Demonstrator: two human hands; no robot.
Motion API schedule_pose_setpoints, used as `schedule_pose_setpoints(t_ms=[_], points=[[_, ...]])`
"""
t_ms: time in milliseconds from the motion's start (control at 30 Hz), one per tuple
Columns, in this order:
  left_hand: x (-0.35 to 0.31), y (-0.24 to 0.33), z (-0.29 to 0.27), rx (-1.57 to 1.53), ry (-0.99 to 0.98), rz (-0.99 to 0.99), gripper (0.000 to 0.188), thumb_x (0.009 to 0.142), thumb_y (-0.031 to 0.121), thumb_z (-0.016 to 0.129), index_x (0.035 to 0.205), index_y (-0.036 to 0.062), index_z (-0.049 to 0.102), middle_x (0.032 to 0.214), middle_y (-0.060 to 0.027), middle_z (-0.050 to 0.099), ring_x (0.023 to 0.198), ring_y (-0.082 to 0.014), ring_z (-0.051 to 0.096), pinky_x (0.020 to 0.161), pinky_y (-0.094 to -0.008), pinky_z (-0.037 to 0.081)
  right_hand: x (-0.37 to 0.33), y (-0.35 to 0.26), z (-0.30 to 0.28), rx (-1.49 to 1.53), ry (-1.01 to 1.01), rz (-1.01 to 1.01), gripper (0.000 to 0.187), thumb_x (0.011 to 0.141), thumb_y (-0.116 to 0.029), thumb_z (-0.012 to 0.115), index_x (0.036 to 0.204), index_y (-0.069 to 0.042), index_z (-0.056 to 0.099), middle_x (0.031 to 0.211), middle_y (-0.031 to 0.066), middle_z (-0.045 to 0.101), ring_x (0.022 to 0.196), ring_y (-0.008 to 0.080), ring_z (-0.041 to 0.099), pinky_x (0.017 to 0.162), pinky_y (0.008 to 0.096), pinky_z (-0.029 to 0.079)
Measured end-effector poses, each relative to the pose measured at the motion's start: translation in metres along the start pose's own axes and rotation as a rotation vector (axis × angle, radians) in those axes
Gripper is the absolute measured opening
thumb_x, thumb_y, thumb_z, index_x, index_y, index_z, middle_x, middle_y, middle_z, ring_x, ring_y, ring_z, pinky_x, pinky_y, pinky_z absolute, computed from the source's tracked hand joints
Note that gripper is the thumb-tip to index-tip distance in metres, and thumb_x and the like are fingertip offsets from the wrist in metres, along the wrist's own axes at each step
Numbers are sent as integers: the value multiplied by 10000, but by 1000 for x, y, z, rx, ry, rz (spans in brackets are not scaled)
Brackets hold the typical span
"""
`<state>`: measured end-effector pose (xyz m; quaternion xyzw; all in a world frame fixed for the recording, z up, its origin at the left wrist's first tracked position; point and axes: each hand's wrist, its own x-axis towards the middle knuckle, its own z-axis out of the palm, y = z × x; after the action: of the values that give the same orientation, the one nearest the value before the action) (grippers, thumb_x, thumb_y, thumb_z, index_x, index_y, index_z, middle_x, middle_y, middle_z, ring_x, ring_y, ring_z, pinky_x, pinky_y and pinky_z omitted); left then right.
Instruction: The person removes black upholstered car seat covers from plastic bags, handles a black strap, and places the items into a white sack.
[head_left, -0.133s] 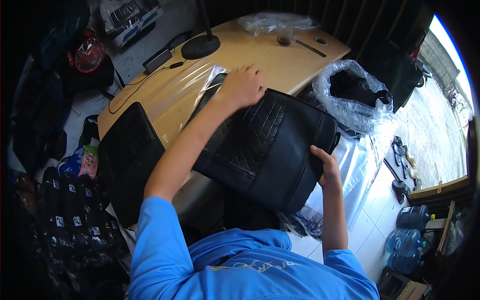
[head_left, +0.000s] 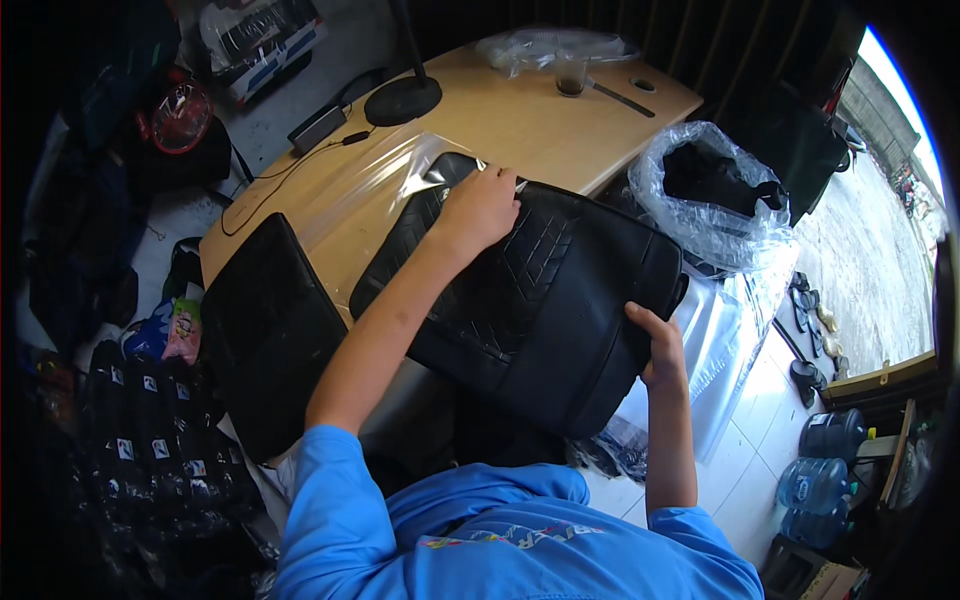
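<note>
As our right hand (head_left: 657,342) grips the right side of the black bag (head_left: 545,310), thumb above and fingers hidden beneath, we judge that it steadies the load; the bag lies aslant, its patterned face up, its far part over the desk (head_left: 500,115), likely for support. Our left hand (head_left: 480,207) bends over the upper edge, though we cannot tell whether its fingers are closed on anything; beyond, clear film (head_left: 365,190) covers some wood, perhaps as protection; farther off stand a lamp base (head_left: 402,101) and a cup (head_left: 570,82).

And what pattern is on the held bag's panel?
Chevron-like angled lines, black on black; the bag's panel shows best in the head view.
</note>
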<state>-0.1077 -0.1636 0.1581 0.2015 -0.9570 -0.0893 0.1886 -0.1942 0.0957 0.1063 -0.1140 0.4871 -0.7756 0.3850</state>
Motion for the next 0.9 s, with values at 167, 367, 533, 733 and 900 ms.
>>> schedule_pose_setpoints(t_ms=[167, 367, 533, 733, 900], points=[[-4, 2, 12, 287, 56, 3, 163, 757, 96, 590, 889, 2, 568, 848, -155, 594, 826, -296, 616, 684, -387, 511, -10, 0, 14, -26, -24, -38, 359, 762, -34, 599, 1104, 49, 526, 923, 113, 614, 786, 194, 634, 721, 300, 534], [9, -10, 11, 438, 210, 306, 70, 740, 80, 551, 764, 35, 599, 742, -104, 623, 662, -222, 647, 568, -301, 533, -14, 3, 27, -94, -29, -87, 340, 765, -46, 610, 1087, 43, 547, 942, 97, 613, 823, 173, 608, 720, 278, 494], [15, -5, 5, 440, 231, 438, 35, 734, 59, 525, 752, 39, 548, 742, -97, 594, 714, -240, 637, 587, -334, 523, -14, -5, 39, -109, -41, -61, 332, 764, -23, 603, 1086, 40, 547, 950, 95, 611, 836, 171, 603, 731, 283, 491], [37, -11, -15, 256, 164, 372, 54, 749, 36, 492, 765, 11, 538, 766, -151, 599, 735, -314, 621, 643, -390, 512, -23, -7, 47, -60, -92, -143, 392, 752, 7, 563, 1137, 60, 506, 996, 129, 602, 855, 211, 620, 766, 301, 512], [38, 3, -14, 141, 57, 408, 67, 756, 38, 484, 777, -4, 533, 777, -168, 597, 778, -341, 608, 667, -412, 504, -27, -7, 38, -8, -110, -159, 433, 745, 24, 546, 1172, 64, 485, 1042, 150, 590, 904, 230, 615, 805, 307, 505]])
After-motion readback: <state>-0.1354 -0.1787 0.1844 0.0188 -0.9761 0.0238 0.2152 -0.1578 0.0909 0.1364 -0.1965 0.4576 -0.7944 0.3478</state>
